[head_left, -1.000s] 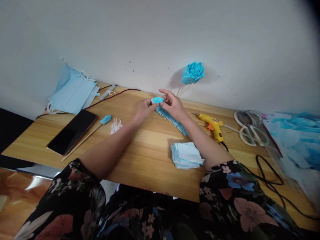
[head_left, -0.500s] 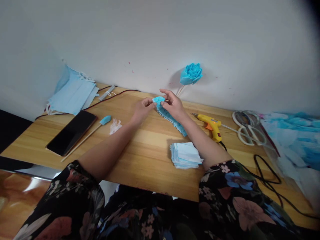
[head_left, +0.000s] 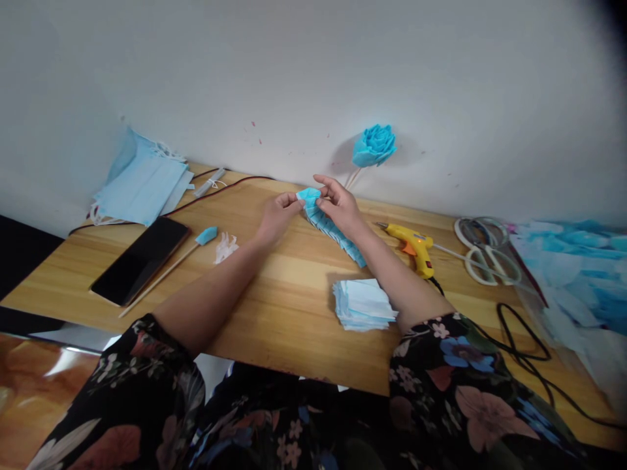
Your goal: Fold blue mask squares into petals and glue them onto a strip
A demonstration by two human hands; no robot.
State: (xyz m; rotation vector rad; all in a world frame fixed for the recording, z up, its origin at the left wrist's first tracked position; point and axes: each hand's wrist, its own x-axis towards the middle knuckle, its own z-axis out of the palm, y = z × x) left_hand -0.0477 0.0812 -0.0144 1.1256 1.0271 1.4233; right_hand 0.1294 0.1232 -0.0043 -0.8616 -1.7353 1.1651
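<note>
A small blue folded fabric piece (head_left: 309,194) is pinched between my two hands over the far middle of the table. My left hand (head_left: 280,215) has thumb and fingertips closed on its left edge. On its right edge, the thumb and index finger of my right hand (head_left: 341,205) are closed, with another finger raised. Just below and behind the piece, a row of overlapping blue folded pieces (head_left: 336,236) lies on the table, partly hidden by my right hand and forearm. Nearer me, a stack of pale blue cut squares (head_left: 365,303) rests beside my right forearm.
A blue flower (head_left: 375,145) on sticks stands by the wall. To the right are a yellow glue gun (head_left: 411,245), white-handled scissors (head_left: 484,254) and blue scraps (head_left: 582,267). Leftward lie face masks (head_left: 142,183), a phone (head_left: 141,261) and a blue-tipped stick (head_left: 164,277).
The held blue piece has shifted very slightly left with my fingertips. Everything else stays where it was.
</note>
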